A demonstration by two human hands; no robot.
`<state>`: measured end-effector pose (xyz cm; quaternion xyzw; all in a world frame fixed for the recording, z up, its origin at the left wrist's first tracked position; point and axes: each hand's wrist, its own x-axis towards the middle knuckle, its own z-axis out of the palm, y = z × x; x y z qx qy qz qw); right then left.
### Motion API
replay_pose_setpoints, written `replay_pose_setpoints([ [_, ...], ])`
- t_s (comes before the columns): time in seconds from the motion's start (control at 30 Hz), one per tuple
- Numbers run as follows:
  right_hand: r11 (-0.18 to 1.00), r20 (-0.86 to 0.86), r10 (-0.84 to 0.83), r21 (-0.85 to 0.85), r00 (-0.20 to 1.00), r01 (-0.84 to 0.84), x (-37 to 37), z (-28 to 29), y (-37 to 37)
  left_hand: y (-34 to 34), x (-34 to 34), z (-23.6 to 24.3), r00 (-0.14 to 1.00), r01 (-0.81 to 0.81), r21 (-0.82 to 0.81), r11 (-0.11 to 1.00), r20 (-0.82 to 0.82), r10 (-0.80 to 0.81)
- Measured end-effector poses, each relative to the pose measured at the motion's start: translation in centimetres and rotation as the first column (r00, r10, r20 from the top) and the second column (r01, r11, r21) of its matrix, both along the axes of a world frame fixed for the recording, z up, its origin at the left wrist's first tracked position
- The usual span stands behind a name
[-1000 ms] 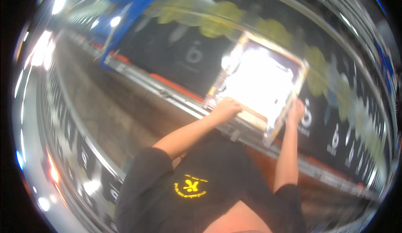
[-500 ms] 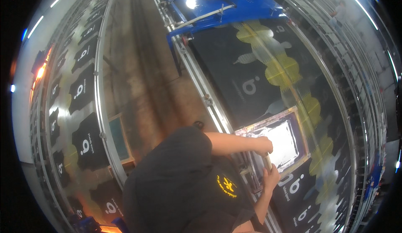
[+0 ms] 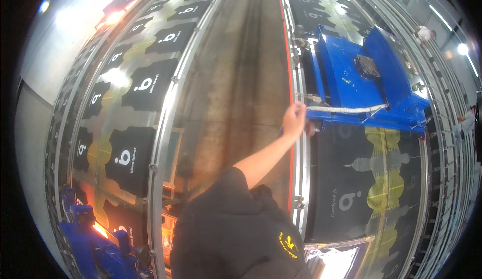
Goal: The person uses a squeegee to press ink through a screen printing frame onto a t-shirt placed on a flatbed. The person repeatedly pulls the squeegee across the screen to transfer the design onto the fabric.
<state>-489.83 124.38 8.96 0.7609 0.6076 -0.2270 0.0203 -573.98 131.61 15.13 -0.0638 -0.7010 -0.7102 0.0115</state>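
My left arm reaches forward over the right-hand table's metal rail [image 3: 299, 178]. At its end my left hand [image 3: 294, 120] is closed at the near-left end of a pale tube [image 3: 346, 109] on a blue wheeled machine [image 3: 346, 73]. This machine straddles the right table. My right hand is out of sight. By my body at the lower edge lies a screen-printing frame [image 3: 362, 243] with white ink [image 3: 337, 264] in it, partly cut off. Between frame and machine a black fabric panel [image 3: 329, 178] with a white print lies flat.
A long left table carries several black shirt-shaped pieces [image 3: 131, 153]. Another blue machine [image 3: 100, 249] with an orange glow stands at lower left. A concrete aisle [image 3: 231, 103] runs between the tables. Other people [image 3: 468, 122] stand far right.
My left hand has left the squeegee handle that both hands held over the frame and now reaches the blue machine's tube. My right hand has gone out of view. The view has shifted forward.
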Motion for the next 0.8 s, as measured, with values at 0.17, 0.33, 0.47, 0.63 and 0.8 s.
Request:
replay_pose_setpoints([
  [0.17,0.999,-0.030,-0.028,0.044,0.999,0.029,-3.4,2.5,-0.4,1.5,-7.8,-4.4,0.987,-0.105,0.065,0.992,0.131,0.096],
  [0.33,0.937,0.042,0.071,0.340,0.997,-0.081,-2.8,-1.2,2.7,6.0,-11.0,-5.0,0.958,-0.102,0.087,0.991,0.279,0.074],
  [0.47,0.943,0.111,0.032,0.326,0.993,-0.067,-3.1,0.7,3.7,7.0,-11.7,-3.9,0.880,-0.049,0.366,0.929,0.456,-0.133],
  [0.63,0.905,0.024,-0.038,0.425,0.999,0.024,-4.5,4.0,1.1,5.8,-10.9,-1.1,0.891,0.225,0.201,0.953,0.354,-0.285],
  [0.8,0.907,-0.051,-0.085,0.410,0.995,0.098,-6.2,6.6,-0.1,3.5,-2.5,4.0,0.887,0.024,-0.536,0.844,-0.378,-0.266],
])
